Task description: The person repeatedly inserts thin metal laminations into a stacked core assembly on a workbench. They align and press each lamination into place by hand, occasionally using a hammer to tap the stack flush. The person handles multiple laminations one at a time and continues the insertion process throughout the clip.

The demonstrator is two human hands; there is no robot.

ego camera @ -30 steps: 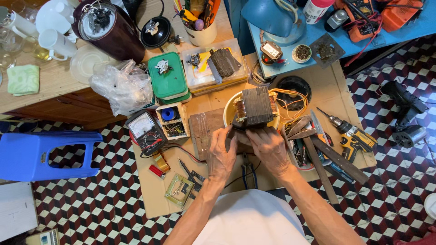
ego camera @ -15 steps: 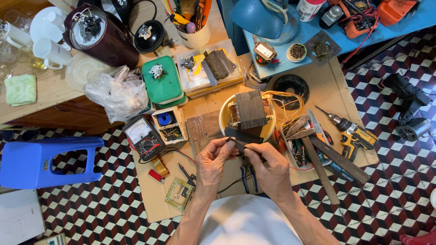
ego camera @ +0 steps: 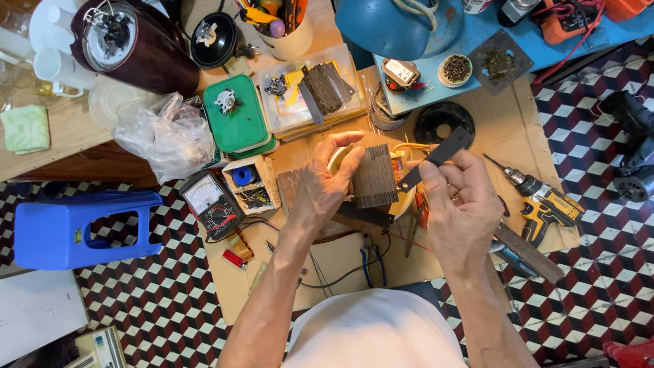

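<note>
The left hand (ego camera: 323,184) grips the left side of a laminated transformer core (ego camera: 375,176), held above the middle of the cardboard-covered surface (ego camera: 340,262). The right hand (ego camera: 463,204) pinches a thin dark metal strip (ego camera: 436,158), whose near end touches the core's right edge. A yellow cordless drill (ego camera: 541,204) lies right; an analog multimeter (ego camera: 211,202) sits left.

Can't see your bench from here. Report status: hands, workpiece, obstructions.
Left hand grips the brown laminated transformer core. Right hand pinches a thin dark metal strip, apart from the core. Yellow cordless drill lies right, clear of both.
</note>
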